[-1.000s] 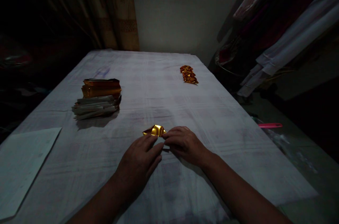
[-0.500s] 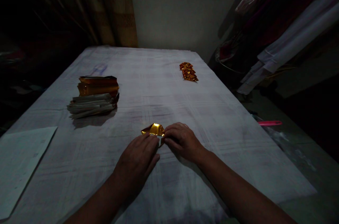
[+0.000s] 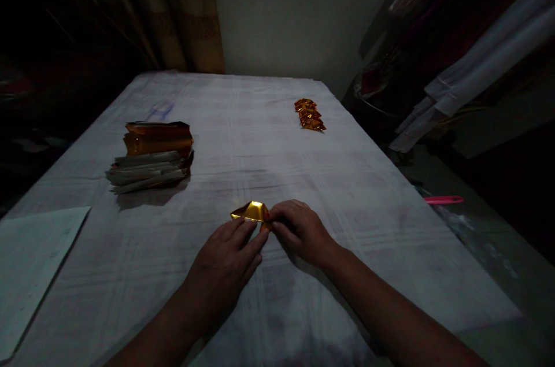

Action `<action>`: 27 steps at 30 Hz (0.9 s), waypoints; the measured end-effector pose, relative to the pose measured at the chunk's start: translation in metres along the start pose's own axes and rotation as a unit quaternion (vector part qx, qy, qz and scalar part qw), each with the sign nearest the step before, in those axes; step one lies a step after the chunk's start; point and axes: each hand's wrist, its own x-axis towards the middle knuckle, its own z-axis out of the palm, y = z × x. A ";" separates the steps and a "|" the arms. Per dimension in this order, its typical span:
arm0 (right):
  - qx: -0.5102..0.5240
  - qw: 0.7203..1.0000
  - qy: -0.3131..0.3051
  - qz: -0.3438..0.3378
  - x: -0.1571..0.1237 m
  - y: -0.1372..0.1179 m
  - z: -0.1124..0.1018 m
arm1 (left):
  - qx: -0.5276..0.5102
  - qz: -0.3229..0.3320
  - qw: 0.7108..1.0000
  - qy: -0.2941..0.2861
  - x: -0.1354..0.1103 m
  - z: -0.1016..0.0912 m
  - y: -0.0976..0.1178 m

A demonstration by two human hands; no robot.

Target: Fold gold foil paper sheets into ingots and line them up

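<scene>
Grip narrow on both sides, closed on a folded gold foil piece.
The right hand pinches its right end between thumb and fingers, while the left hand holds down the near edge with fingertips and thumb. The piece lies on the cloth-covered bench, between a foil stack farther off on the left and a row of gold folded pieces toward the far right.

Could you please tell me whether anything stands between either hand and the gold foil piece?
Nothing visible does: the left hand touches the gold foil piece along its near edge, and the right hand appears to pinch its right end.
</scene>
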 end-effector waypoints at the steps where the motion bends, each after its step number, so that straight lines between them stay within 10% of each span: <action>1: 0.003 1.000 0.006 -0.003 -0.001 -0.001 -0.001 | 0.006 0.002 1.000 0.001 0.001 0.000 0.000; 27: -0.063 0.997 -0.030 0.042 0.005 -0.002 0.010 | -0.028 -0.018 0.999 0.008 -0.003 0.000 -0.008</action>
